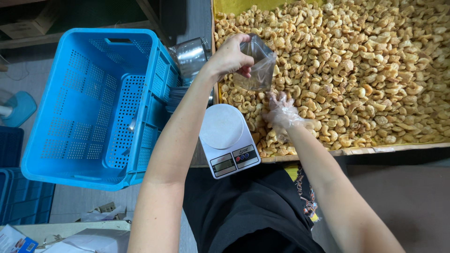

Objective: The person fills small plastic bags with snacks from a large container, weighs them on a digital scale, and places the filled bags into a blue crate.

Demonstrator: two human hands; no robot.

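Left hand [230, 56] pinching clear plastic bag [257, 65] by rim, holding it above fried snack pieces [356, 70] in tray. Gloved right hand [282, 115] closing around pieces just below. Risk: bag mouth sagging shut, pieces spilling past onto white kitchen scale [227, 139].

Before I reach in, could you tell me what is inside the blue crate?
The blue crate looks empty: only its perforated floor and walls show. The near-right corner is hidden behind the left arm.
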